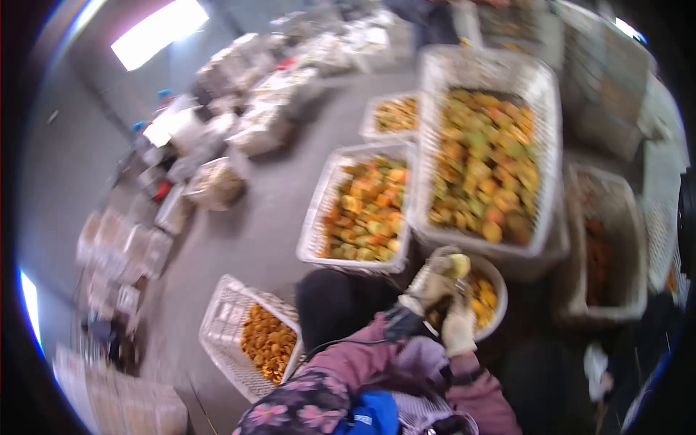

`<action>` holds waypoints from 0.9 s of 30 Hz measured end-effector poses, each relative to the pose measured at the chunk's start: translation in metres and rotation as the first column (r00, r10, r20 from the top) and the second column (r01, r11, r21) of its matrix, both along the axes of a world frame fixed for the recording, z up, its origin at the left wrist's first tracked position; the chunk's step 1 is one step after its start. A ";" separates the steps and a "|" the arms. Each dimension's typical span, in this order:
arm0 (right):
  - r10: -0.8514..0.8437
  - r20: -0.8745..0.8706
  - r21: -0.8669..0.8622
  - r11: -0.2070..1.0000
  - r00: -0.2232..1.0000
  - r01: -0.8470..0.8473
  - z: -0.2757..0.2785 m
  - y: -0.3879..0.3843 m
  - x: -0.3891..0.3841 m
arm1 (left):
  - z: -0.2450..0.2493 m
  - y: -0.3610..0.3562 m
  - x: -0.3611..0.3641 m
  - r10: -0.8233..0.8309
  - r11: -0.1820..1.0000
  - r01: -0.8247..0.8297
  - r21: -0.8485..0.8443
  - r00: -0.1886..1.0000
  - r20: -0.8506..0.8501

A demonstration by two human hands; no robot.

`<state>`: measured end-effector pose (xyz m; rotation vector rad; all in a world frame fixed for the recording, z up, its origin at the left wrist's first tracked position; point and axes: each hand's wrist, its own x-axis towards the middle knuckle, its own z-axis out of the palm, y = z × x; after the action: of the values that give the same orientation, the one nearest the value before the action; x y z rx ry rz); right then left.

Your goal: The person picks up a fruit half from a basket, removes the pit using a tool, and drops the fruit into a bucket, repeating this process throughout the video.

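Note:
My left hand [433,281], in a pale work glove, is closed round a yellow-green fruit [459,266] beside the large crate. Close against it on the right, my right hand [459,326], also gloved, has its fingers bent together; what they grip is too small and blurred to name. Both hands are over the left side of a round white bucket [500,290] that holds orange fruit pieces [482,303]. Just beyond the hands stands a large white crate [547,145] full of yellow and green fruit [486,159].
A white basket of halved fruit [362,210] stands left of the large crate, with a smaller one [395,114] behind. A tilted basket [225,326] holds orange pieces at lower left. A deep bin [627,246] stands right. Stacked crates line the far left; a person [435,25] stands at the top.

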<state>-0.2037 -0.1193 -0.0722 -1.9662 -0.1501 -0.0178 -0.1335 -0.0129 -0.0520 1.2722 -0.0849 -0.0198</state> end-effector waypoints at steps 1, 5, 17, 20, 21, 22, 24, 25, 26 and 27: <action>0.030 -0.003 -0.255 0.966 1.000 -0.030 0.021 0.000 -0.006 | 0.006 -0.010 -0.016 -0.001 0.968 -0.063 -0.244 0.968 -0.251; -0.044 -0.180 -0.073 0.997 0.983 0.031 0.018 0.008 -0.008 | 0.016 -0.013 -0.038 -0.109 0.943 -0.023 -0.331 0.920 -0.375; -0.115 -0.269 -0.191 0.980 0.956 0.064 0.038 -0.004 -0.008 | -0.004 -0.015 -0.037 0.089 0.956 -0.181 -0.230 0.929 -0.360; -0.126 -0.279 -0.054 0.992 0.952 0.115 0.021 -0.001 -0.008 | -0.007 -0.015 -0.037 0.086 0.953 -0.176 -0.245 0.937 -0.338; -0.130 -0.279 -0.051 0.991 0.951 0.120 0.017 -0.001 -0.008 | -0.009 -0.014 -0.036 0.055 0.958 -0.140 -0.249 0.945 -0.322; -0.126 -0.306 0.017 0.990 0.944 0.137 0.015 0.000 -0.009 | -0.008 -0.016 -0.037 0.050 0.960 -0.134 -0.246 0.946 -0.320; -0.125 -0.324 0.087 0.983 0.938 0.162 0.000 0.004 -0.008 | -0.005 -0.019 -0.039 0.088 0.989 -0.112 -0.101 0.971 -0.221; -0.081 -0.322 0.218 0.963 0.943 0.156 -0.003 0.007 -0.006 | -0.007 -0.017 -0.036 0.071 0.988 -0.102 -0.117 0.967 -0.244; -0.039 -0.309 0.343 0.927 0.950 0.149 -0.006 0.007 -0.004 | -0.007 -0.016 -0.036 0.048 0.998 -0.055 -0.028 0.979 -0.196; 0.053 -0.461 0.458 0.869 0.886 0.186 -0.009 0.005 -0.010 | -0.008 -0.014 -0.036 -0.027 0.999 0.024 -0.027 0.992 -0.124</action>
<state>-0.2139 -0.1143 -0.0810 -1.4102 0.2243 0.3365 -0.1691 -0.0267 -0.0599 1.2416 0.0057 -0.1191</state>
